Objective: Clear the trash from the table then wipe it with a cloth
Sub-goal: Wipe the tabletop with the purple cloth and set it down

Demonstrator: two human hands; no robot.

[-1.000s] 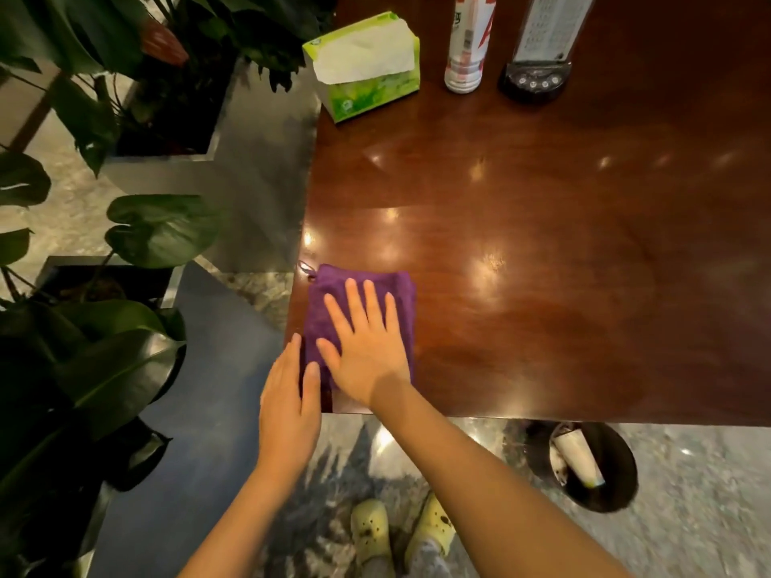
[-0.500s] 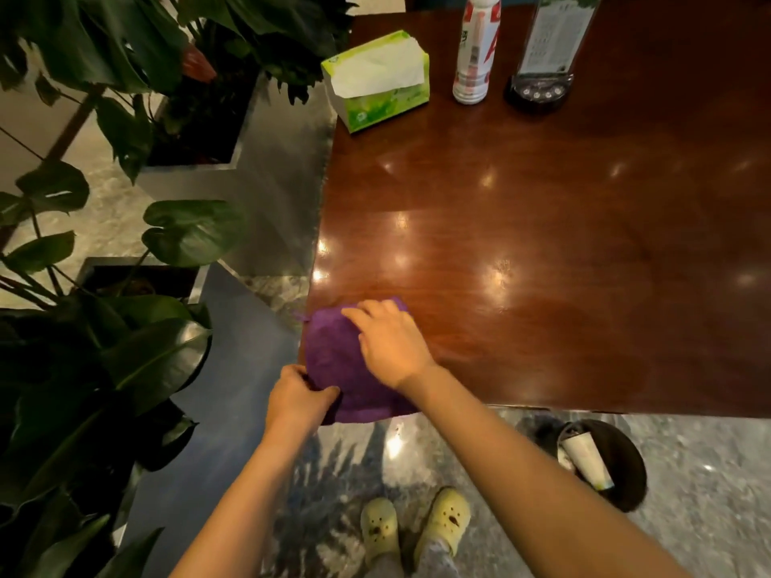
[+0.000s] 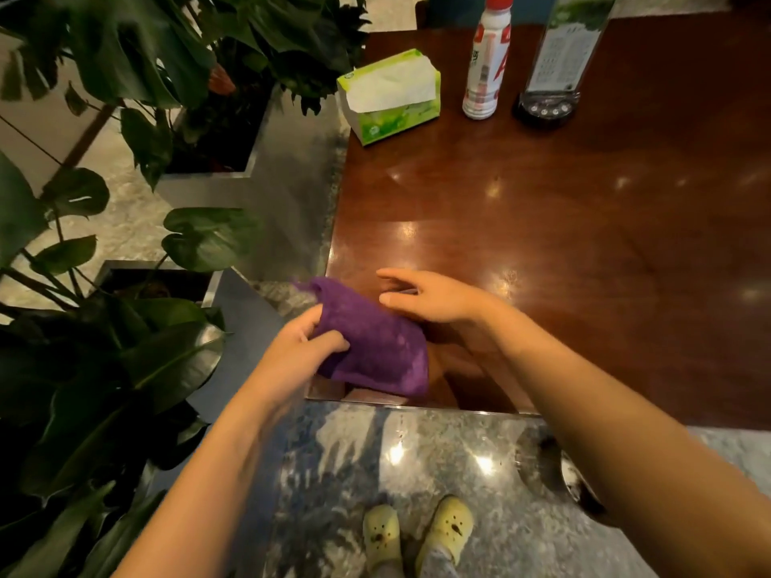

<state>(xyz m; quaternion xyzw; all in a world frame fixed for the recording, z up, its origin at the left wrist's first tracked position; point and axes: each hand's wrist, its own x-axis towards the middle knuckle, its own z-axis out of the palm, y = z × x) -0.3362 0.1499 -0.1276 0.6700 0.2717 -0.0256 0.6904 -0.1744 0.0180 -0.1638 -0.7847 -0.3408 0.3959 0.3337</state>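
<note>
A purple cloth (image 3: 375, 340) hangs folded over the near left corner of the dark wooden table (image 3: 563, 227). My left hand (image 3: 300, 348) grips the cloth's left edge, thumb on top, just off the table's corner. Beside the cloth, my right hand (image 3: 434, 296) hovers over the table with fingers straight and spread, pointing left. It holds nothing, and whether it touches the cloth is unclear.
A green tissue box (image 3: 390, 95), a white and red bottle (image 3: 486, 60) and a clear sign stand (image 3: 550, 64) stand at the table's far edge. Large potted plants (image 3: 125, 202) crowd the left. A dark bin (image 3: 555, 473) sits on the floor, partly behind my right arm.
My right hand pressed the cloth flat, then lifted off it. My left hand came up from below the edge and took hold of the cloth, which is now lifted and bunched at the corner.
</note>
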